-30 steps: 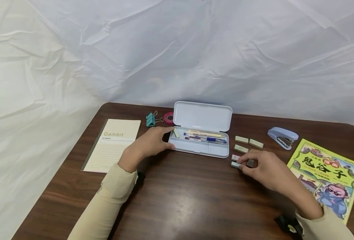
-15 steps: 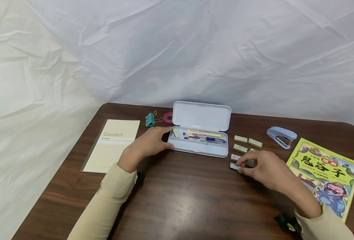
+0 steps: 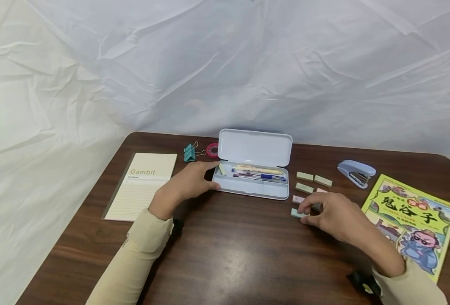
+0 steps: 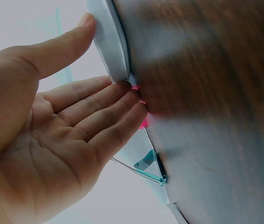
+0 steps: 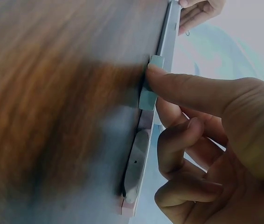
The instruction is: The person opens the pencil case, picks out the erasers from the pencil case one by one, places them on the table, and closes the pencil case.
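Note:
At the right of the open pale blue pencil case, my right hand pinches a small light blue-green eraser between thumb and fingers; the right wrist view shows the thumb on the eraser close to the tabletop. Around it lie several pastel erasers, including a pale green eraser and a pink eraser; some are partly hidden by the hand. My left hand touches the case's left end, thumb at the front corner and straight fingers towards the back. Inside the case are several pens and one greenish eraser.
A notebook lies at the left. Behind my left hand are a teal binder clip and a pink ring-shaped roll. A pale blue stapler and a yellow comic book lie at the right on the dark wooden table.
The blue-green eraser has slid slightly towards me with my right hand, widening its gap to the pink eraser. My left hand stays at the case. The head view shifts a little.

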`<move>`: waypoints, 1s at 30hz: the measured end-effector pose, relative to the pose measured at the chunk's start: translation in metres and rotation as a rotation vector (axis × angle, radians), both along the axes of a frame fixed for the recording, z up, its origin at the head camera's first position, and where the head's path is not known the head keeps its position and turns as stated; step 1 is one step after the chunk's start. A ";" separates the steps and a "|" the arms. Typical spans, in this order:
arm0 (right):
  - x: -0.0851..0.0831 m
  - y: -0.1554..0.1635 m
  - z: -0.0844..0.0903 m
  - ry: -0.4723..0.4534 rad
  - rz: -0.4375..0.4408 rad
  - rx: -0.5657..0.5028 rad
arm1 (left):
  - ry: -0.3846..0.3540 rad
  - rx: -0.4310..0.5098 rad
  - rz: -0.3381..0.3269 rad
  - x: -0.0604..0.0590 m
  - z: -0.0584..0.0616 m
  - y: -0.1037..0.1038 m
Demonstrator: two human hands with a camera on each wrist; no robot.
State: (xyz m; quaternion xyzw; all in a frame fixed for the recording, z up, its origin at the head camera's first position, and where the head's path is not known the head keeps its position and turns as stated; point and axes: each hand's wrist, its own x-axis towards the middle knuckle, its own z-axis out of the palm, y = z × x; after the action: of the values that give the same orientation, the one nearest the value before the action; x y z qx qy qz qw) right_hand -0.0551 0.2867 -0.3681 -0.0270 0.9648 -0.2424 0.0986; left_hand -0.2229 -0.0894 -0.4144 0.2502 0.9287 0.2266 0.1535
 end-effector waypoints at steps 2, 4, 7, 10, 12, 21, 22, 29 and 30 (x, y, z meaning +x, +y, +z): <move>0.000 -0.001 0.000 0.001 0.000 0.004 | -0.004 0.005 0.001 0.000 0.000 -0.001; 0.001 -0.002 0.000 0.006 0.000 0.007 | -0.001 -0.005 -0.001 -0.001 -0.002 -0.001; 0.001 -0.003 -0.001 0.015 0.005 0.011 | 0.020 -0.011 0.005 -0.011 -0.017 -0.004; 0.001 -0.004 -0.001 0.019 0.009 0.017 | 0.030 -0.023 0.002 -0.015 -0.023 -0.005; 0.002 -0.005 -0.001 0.019 0.009 0.021 | 0.029 -0.020 0.003 -0.016 -0.025 -0.006; 0.002 -0.006 0.000 0.034 0.027 0.048 | 0.003 0.013 0.007 0.002 0.001 -0.002; 0.002 -0.007 0.000 0.036 0.031 0.055 | -0.002 0.011 0.011 0.006 0.009 0.000; -0.003 -0.014 0.005 0.055 0.055 0.067 | 0.020 -0.013 -0.001 -0.011 -0.015 -0.005; -0.004 -0.016 0.006 0.062 0.053 0.059 | 0.034 -0.012 -0.006 -0.017 -0.026 -0.007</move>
State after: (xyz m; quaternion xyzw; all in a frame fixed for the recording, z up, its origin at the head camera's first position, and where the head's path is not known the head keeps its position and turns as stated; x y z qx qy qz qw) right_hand -0.0590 0.2709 -0.3624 -0.0574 0.9731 -0.2099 0.0757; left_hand -0.2402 -0.0960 -0.4401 0.2558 0.9318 0.2163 0.1397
